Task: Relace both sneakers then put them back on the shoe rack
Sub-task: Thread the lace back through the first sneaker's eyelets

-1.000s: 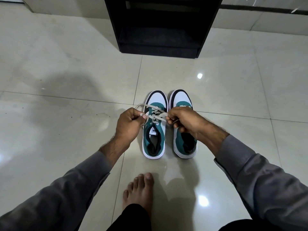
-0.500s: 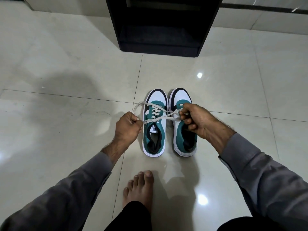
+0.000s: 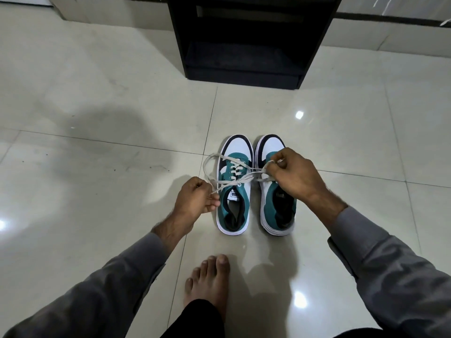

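1. Pinching one end of the lace (image 3: pixel 234 182), the left hand (image 3: pixel 195 200) is closed on it just beside the left sneaker (image 3: pixel 234 189), low by the collar, thumb and forefinger pressed together.
2. Right hand (image 3: pixel 292 174) closed on the other end of the same lace; fist sits over the tongue area of the right sneaker (image 3: pixel 275 191), covering its eyelets. Whether that shoe has a lace of its own, cannot tell.
3. Lace runs taut between the two hands, crossing above the left sneaker's top eyelets. A slack loop of it arcs out on the floor side, left of the toe, then back toward the left hand.
4. Left sneaker: lower eyelets show crossed lacing; white tongue label visible; opening dark.
5. Both sneakers stand upright on the floor (image 3: pixel 97 118), side by side and nearly touching, toes pointing away from the person. Teal uppers, white toe panels, black trim, white soles.
6. Rack (image 3: pixel 244 71), black, open-fronted, stands beyond the toes, well apart from the shoes; its lower shelf is dark and what it holds cannot be made out.
7. Bare foot (image 3: pixel 208 281) flat on the tile near the heels, toes toward the left sneaker. Grey sleeves on both forearms.
8. Tiles pale and glossy, with light glints and a soft shadow on the left.
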